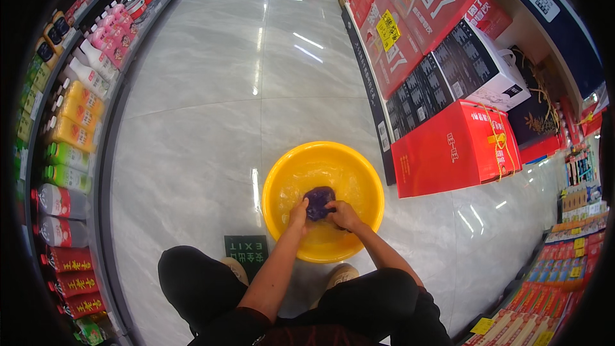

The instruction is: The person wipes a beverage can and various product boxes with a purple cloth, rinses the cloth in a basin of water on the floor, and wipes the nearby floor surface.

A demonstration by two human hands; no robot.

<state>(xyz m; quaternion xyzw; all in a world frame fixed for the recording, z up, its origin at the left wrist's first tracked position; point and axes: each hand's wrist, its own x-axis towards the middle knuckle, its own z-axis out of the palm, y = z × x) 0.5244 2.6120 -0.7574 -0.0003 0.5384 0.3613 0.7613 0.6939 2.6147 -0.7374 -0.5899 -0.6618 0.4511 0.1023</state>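
Observation:
A round yellow plastic basin (373, 192) with water in it stands on the tiled floor before me, just beyond my feet. Over the water I hold a wet, bunched dark purple cloth (320, 202) between both hands. My left hand (298, 213) grips its left edge, thumb uppermost. On the other side my right hand (343, 215) pinches the cloth's lower right edge with bent fingers. The fingertips of both hands are partly hidden by the cloth and the water.
Shelves of bottled drinks (72, 129) run along the left. At the right, a red gift box (432, 154) stands close to the basin, beside stacked cartons (403, 24). A green exit sign (246, 251) lies on the floor by my left shoe (235, 269); my right shoe (343, 274) is below the basin.

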